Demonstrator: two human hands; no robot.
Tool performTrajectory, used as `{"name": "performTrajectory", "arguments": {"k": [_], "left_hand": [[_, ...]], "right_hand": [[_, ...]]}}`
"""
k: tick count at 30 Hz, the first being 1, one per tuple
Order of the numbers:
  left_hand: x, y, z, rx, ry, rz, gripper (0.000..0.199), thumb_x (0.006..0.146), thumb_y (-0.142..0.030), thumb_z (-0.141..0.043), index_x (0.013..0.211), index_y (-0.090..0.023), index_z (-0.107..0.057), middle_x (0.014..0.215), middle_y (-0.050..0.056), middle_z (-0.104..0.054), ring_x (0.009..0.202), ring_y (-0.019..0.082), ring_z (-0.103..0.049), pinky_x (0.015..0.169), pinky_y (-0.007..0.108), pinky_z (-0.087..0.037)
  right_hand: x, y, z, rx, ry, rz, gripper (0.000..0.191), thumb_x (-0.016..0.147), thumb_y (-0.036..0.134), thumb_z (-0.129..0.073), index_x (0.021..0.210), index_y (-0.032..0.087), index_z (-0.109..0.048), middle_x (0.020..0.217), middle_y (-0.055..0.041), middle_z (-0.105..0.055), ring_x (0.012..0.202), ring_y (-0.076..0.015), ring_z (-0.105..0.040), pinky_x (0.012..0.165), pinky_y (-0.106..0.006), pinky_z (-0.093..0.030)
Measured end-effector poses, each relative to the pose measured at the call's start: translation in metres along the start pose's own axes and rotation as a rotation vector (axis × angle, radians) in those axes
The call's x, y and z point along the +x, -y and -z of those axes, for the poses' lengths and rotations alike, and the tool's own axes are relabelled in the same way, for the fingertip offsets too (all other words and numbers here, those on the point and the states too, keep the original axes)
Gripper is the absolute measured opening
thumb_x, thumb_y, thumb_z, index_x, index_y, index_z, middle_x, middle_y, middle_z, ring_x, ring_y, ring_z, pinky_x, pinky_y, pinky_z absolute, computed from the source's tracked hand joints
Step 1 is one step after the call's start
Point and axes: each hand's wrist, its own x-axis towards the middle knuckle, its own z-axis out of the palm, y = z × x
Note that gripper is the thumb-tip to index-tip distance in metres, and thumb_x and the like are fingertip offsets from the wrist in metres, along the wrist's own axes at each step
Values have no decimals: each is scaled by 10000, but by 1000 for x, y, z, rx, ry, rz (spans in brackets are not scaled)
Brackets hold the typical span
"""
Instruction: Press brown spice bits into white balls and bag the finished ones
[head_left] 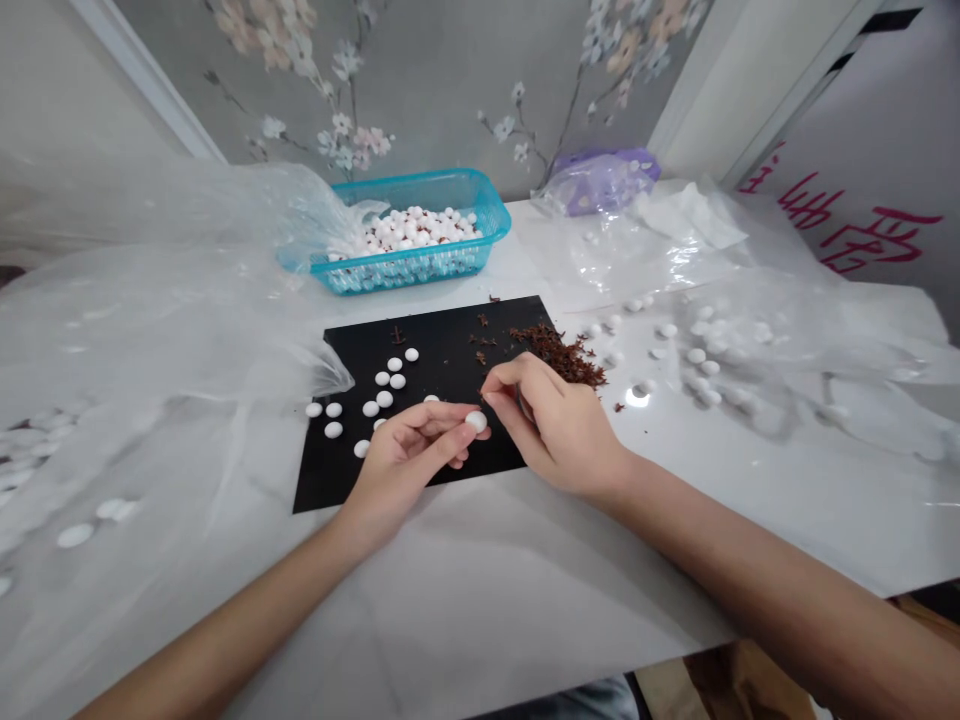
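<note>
On the near edge of a black mat (450, 350), the left hand (409, 455) pinches a white bead (475, 421) between its fingers, held just above the mat. Just right of it, the right hand (559, 425) has its fingers pressed together on something too small to tell. More white beads (386, 390) lie left on the mat, brown bits (562, 352) at its far right. A blue basket (491, 215) stands far on the tabletop (487, 600).

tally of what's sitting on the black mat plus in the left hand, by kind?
Loose white beads on the black mat: 11
White bead in the left hand: 1
Brown shred pile: 1
Total: 13
</note>
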Motion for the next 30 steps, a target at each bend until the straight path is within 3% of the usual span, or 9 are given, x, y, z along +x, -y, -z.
{"name": "performTrajectory", "arguments": {"k": [10, 22, 30], "left_hand": [[2, 0, 2, -78, -12, 16, 127, 688, -291, -751, 737, -195, -685, 680, -21, -639, 588, 62, -513, 596, 169, -445], [3, -2, 2, -177, -26, 87, 176, 672, -320, -762, 701, -178, -661, 701, -38, -628, 584, 32, -510, 601, 121, -442], [4, 2, 7, -229, 16, 79, 146, 716, -314, -732, 721, -187, -660, 624, -59, -580, 603, 29, -516, 635, 107, -439]], "right_hand": [[-6, 5, -9, 140, -27, -79, 87, 908, 206, -429, 851, 191, -495, 719, 17, -583, 529, -71, -497, 464, -182, -368], [-9, 4, -22, 242, -128, -37, 69, 895, 161, -451, 859, 190, -503, 701, 20, -566, 549, -71, -482, 478, -179, -361], [-13, 3, -25, 369, -170, -46, 138, 826, 206, -590, 954, 204, -539, 657, 56, -436, 494, -52, -396, 462, -175, -367]]}}
